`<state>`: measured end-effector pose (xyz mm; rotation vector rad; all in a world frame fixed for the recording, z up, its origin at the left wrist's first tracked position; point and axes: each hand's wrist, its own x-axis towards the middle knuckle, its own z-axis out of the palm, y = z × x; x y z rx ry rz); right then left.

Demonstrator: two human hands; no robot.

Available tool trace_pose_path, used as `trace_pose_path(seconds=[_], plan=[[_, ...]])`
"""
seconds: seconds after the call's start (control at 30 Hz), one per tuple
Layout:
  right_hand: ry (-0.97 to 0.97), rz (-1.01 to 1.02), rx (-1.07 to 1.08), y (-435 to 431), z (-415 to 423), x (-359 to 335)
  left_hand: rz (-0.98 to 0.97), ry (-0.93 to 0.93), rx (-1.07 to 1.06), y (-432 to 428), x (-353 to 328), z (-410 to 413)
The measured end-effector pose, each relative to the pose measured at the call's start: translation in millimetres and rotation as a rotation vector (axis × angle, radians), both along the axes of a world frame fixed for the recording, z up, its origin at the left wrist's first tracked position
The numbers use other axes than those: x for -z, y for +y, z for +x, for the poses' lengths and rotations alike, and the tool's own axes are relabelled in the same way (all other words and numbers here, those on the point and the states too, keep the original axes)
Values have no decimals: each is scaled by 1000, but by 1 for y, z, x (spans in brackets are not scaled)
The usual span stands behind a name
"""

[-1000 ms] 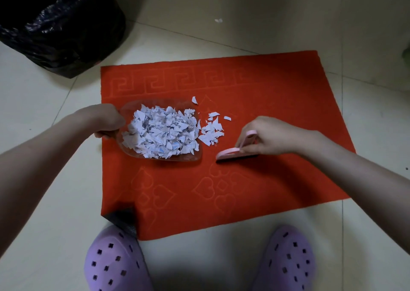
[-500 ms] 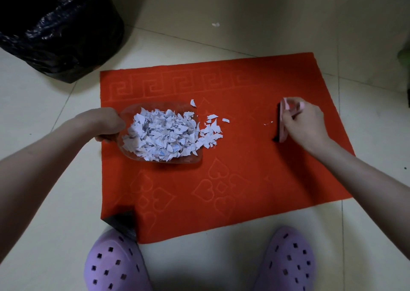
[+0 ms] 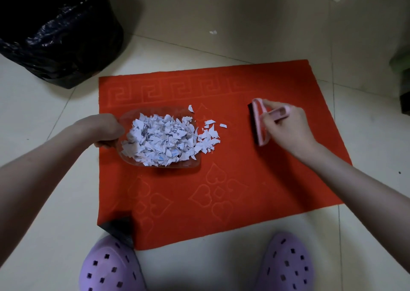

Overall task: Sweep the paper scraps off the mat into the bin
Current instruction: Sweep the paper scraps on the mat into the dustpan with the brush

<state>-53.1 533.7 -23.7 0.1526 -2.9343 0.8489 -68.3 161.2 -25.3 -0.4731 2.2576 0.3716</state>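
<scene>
Brush point(image 3: 259, 126) moved R, away from scraps point(image 3: 159, 139); R hand point(image 3: 288, 127) grips it, L hand point(image 3: 107, 129) holds dustpan point(image 3: 159, 111).

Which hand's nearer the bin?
Left. The left hand, gripping the dustpan at the mat's left edge, is just below the bin; the right hand, with the brush, is across the mat.

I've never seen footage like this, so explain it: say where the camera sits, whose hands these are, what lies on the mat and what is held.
No machine here: a person works bare-handed, filmed by one wide camera on their head, looking down. A red mat lies on tiles. The left hand grips a clear scoop heaped with scraps; a few lie on the mat at its mouth. The right hand holds a pink brush on the mat, apart from them. The bin stands far left.
</scene>
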Motion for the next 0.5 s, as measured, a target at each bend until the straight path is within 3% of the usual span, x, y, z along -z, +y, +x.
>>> trace_pose_path(seconds=[0.13, 0.27, 0.37, 0.5], plan=[[-70, 288, 160, 33, -20, 8, -7, 2, 1, -2, 2, 0], [-199, 404, 169, 14, -23, 18, -2, 6, 11, -2, 2, -1], [-247, 349, -13, -25, -6, 23, -3, 14, 13, 0, 1, -3], [-206, 68, -99, -42, 12, 13, -9, 16, 22, 3, 0, -1]])
